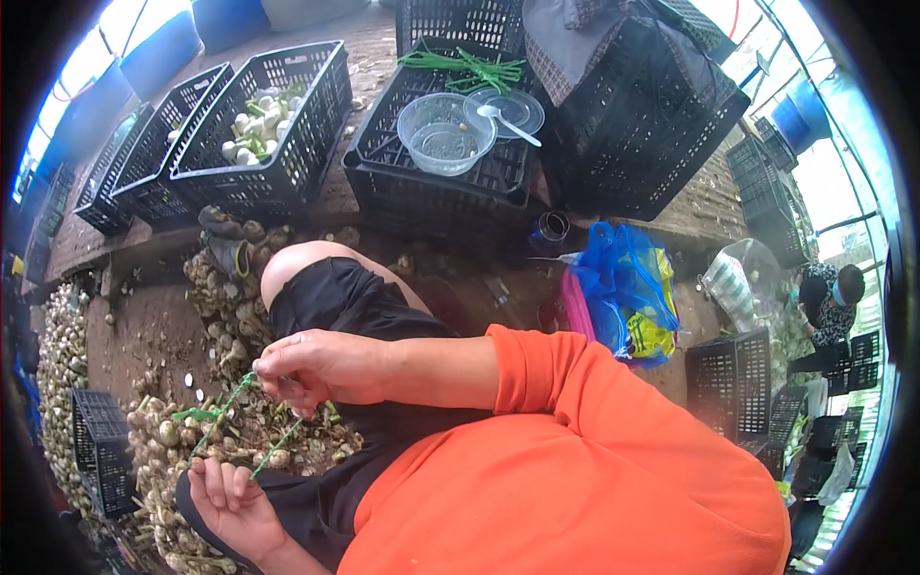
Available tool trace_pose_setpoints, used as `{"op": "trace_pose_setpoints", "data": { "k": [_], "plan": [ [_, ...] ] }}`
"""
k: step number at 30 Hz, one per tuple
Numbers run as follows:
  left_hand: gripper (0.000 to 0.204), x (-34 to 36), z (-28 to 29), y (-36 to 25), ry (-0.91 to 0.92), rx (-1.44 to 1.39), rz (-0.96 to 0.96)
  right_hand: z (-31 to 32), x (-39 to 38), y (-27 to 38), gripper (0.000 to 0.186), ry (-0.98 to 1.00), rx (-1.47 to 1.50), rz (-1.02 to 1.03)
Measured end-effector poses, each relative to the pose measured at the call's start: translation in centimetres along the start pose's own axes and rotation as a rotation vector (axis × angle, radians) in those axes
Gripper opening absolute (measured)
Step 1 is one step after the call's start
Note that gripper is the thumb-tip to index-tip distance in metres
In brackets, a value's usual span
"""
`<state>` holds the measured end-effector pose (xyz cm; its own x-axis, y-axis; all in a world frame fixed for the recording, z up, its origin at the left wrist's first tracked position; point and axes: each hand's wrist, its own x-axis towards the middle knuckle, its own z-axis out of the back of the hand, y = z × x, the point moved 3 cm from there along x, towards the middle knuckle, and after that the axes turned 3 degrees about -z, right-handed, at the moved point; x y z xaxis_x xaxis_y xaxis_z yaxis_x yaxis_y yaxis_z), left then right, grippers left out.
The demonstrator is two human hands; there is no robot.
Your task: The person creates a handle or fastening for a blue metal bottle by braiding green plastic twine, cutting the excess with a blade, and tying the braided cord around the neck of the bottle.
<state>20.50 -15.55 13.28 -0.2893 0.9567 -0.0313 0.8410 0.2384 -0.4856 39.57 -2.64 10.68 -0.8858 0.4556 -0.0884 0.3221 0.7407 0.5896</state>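
A length of green twine [272, 450] stretches between my two hands, over a heap of garlic bulbs. My right hand [321, 367], reaching out from the orange sleeve, pinches its upper end; a knotted clump of the same twine hangs just below. Lower down, my left hand [235, 508] has its fingers curled on the other end, beside my knee. The garlic bulbs [158, 450] with their stalks lie on the ground past both hands. More green twine [470, 65] lies on an upturned black crate [431, 201].
A clear plastic bowl [446, 144], a lid and a white spoon [508, 123] sit on that crate. Black crates [259, 182], one holding trimmed garlic, stand at the upper left. A blue bag [623, 287] lies right of centre. Another person [832, 292] is at the far right.
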Motion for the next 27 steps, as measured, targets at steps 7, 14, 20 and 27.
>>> {"op": "trace_pose_setpoints", "data": {
  "k": [7, 14, 20, 27],
  "plan": [
    [0.020, 0.2, 0.8, -0.3, -0.158, 0.150, -0.073, -0.7, -0.5, 0.6, 0.021, -0.030, 0.017, 0.028],
    [0.020, 0.2, 0.9, -0.4, -0.151, 0.201, -0.080, -0.3, -0.8, 1.3, 0.022, -0.020, 0.040, 0.025],
    [0.018, -0.1, 0.5, 0.6, -0.188, 0.349, -0.125, -0.4, -0.4, 1.0, 0.024, -0.060, -0.032, 0.059],
    [0.017, -0.7, -2.1, 1.5, -0.167, 0.491, -0.110, -0.2, 0.0, 0.6, 0.028, -0.042, -0.257, 0.100]
  ]
}}
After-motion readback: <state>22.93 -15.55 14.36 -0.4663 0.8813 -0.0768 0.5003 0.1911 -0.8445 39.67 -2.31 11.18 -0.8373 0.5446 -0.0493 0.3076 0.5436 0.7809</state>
